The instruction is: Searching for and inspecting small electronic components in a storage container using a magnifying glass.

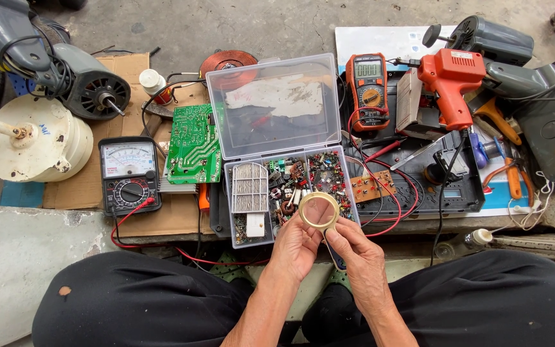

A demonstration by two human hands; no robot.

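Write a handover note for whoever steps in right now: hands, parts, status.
Left hand: holds the tape roll by its lower rim.
Right hand: fingers at the roll's lower right edge, apparently picking at the tape end.
Roll is held over the open parts box, lid up, small components inside.
Green circuit board and analog meter lie to the left, orange multimeter to the right.
Done: roll in hand. No tape pulled off yet.

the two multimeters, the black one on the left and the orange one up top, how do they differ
The black multimeter has a needle dial face and a large round selector; the orange multimeter has a digital screen. The black one lies on cardboard beside the green circuit board; the orange one lies right of the clear parts box. Both have red leads attached and lie face up.
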